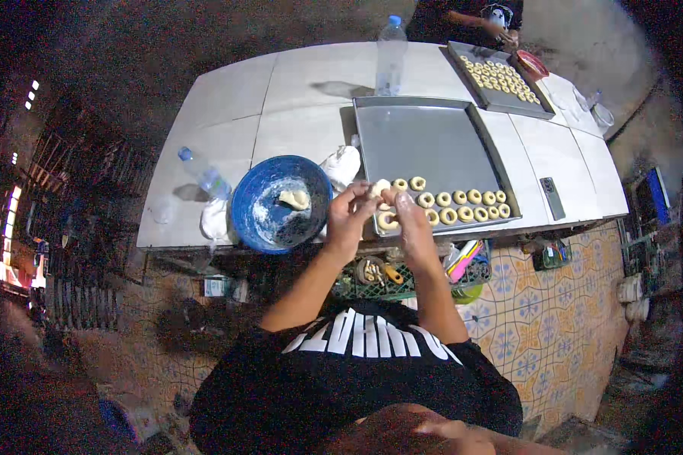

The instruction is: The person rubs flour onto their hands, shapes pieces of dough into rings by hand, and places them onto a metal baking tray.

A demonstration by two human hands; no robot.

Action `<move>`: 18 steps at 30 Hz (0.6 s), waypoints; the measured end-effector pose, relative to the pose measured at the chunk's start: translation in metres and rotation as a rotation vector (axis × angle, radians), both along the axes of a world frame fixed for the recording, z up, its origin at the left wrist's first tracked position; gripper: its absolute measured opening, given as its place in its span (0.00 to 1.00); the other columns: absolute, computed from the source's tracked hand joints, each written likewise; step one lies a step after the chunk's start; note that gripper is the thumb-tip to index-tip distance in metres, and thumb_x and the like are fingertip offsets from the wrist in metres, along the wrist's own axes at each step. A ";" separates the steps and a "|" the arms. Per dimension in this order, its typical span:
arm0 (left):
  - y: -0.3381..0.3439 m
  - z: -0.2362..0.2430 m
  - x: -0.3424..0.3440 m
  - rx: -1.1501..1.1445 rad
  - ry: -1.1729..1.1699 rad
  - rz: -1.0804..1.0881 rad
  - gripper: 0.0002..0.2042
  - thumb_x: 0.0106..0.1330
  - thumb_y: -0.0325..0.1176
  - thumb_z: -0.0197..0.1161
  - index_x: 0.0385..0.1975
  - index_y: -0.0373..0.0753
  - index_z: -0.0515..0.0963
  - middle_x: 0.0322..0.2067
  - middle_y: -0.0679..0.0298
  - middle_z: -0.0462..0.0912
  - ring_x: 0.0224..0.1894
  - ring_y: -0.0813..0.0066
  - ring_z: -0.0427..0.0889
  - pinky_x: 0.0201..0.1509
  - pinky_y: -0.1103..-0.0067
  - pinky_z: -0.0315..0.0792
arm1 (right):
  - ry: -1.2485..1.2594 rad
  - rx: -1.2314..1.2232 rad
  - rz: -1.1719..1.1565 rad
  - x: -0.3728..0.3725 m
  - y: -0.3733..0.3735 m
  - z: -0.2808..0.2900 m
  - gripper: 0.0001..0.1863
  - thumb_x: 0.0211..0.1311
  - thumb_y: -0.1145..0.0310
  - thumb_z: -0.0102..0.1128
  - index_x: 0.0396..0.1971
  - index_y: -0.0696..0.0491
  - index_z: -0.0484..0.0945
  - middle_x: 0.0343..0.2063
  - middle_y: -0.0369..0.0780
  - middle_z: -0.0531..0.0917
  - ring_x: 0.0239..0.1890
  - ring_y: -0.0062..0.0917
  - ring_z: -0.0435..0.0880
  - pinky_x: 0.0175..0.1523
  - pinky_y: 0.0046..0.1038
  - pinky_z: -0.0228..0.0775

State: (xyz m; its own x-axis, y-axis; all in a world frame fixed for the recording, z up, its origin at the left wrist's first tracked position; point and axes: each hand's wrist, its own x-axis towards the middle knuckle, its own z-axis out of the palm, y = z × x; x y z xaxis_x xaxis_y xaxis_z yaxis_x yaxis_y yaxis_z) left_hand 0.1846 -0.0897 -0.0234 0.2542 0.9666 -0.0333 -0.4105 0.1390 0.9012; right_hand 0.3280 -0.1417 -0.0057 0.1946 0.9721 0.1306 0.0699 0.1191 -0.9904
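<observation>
A white table [228, 87] bears a grey tray [425, 140] and, left of it, a blue bowl [244, 199]. The person's left hand [347, 221] and right hand [413, 225] meet over the tray's near-left part. In the bowl lies a lump [296, 199]. Both hands' fingertips grasp a smaller dough piece [380, 186] above the tray, near dough rings [467, 214].

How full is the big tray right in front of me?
Partly full: the tray has dough rings in rows along its near edge, while its grey far part shows none.

Cream dough rings [474, 201], blue bowl [247, 184]
</observation>
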 end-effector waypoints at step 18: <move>0.003 0.003 -0.008 -0.093 -0.209 -0.090 0.12 0.75 0.37 0.60 0.51 0.38 0.82 0.48 0.62 0.86 0.49 0.70 0.85 0.56 0.70 0.80 | -0.404 0.221 -0.131 0.011 0.019 0.011 0.22 0.83 0.55 0.48 0.61 0.57 0.77 0.46 0.40 0.85 0.40 0.21 0.79 0.47 0.24 0.68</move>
